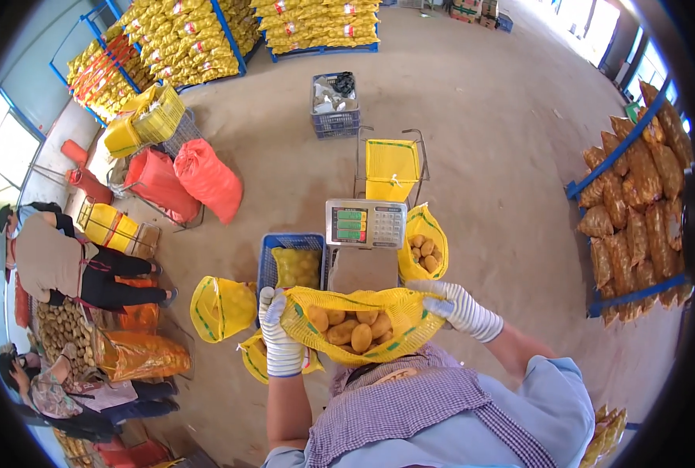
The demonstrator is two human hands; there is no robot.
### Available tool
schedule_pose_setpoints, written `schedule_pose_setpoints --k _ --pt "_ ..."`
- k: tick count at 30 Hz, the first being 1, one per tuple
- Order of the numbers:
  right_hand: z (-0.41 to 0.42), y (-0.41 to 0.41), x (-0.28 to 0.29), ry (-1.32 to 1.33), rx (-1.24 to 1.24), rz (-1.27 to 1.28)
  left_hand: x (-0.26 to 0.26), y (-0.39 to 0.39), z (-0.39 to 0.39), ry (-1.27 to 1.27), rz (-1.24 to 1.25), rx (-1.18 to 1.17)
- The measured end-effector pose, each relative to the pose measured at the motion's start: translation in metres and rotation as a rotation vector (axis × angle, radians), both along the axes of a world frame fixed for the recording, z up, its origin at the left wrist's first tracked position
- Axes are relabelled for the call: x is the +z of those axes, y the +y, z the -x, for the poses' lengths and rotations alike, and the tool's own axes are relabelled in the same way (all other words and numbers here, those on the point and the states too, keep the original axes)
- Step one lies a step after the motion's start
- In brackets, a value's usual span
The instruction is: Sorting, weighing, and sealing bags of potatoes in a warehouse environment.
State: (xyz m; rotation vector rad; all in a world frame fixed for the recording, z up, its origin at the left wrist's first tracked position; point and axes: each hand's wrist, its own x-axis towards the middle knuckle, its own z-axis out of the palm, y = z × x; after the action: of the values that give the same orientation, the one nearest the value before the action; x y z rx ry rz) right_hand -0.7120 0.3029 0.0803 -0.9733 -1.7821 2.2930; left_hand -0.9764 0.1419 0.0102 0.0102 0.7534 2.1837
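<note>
Between my hands hangs a yellow mesh bag (353,299), its mouth spread wide, with potatoes (359,336) showing inside. My left hand (278,333), in a striped white glove, grips the rim on the left. The opposite rim is in my right hand (461,307), gloved the same way. Just beyond the bag is a digital scale (366,224) with a lit display and a bare weighing plate (364,270). A blue plastic crate (267,257) left of the plate holds a filled yellow mesh bag (296,267). Right of the scale stands another open yellow bag (422,225) of potatoes.
More yellow bags (222,310) stand left of me. A metal rack (422,155) with yellow bags (391,169) is behind the scale. Two people (55,251) work at a potato heap (64,336) on the left. Stacked sacks (634,216) rise on the right.
</note>
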Motion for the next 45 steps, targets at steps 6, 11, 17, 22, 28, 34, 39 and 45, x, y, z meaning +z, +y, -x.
schedule_pose_setpoints --k 6,11,17,22,28,34,39,45 --pt "0.01 -0.003 -0.012 -0.104 0.018 -0.122 -0.018 -0.005 -0.004 0.063 0.068 0.002" --pt "0.008 -0.017 -0.002 0.044 0.023 0.048 -0.002 -0.035 -0.011 -0.025 0.058 -0.011" --pt "-0.007 -0.028 -0.023 0.267 -0.016 0.298 0.002 -0.074 -0.032 0.04 -0.039 0.071" --pt "-0.023 -0.041 -0.021 0.234 0.025 0.215 0.01 -0.1 -0.037 0.335 0.282 0.02" --pt "-0.036 -0.059 -0.047 0.154 0.176 -0.294 -0.012 -0.154 -0.034 0.647 1.111 -0.389" --pt "-0.024 -0.063 -0.013 0.202 0.264 -0.195 -0.025 -0.136 -0.068 -0.137 0.308 -0.056" --pt "-0.02 -0.048 -0.014 0.307 -0.072 0.379 0.007 -0.095 -0.05 -0.087 0.37 -0.048" --pt "-0.012 -0.015 -0.016 0.338 -0.379 0.337 -0.02 -0.041 -0.004 1.264 0.728 -0.33"
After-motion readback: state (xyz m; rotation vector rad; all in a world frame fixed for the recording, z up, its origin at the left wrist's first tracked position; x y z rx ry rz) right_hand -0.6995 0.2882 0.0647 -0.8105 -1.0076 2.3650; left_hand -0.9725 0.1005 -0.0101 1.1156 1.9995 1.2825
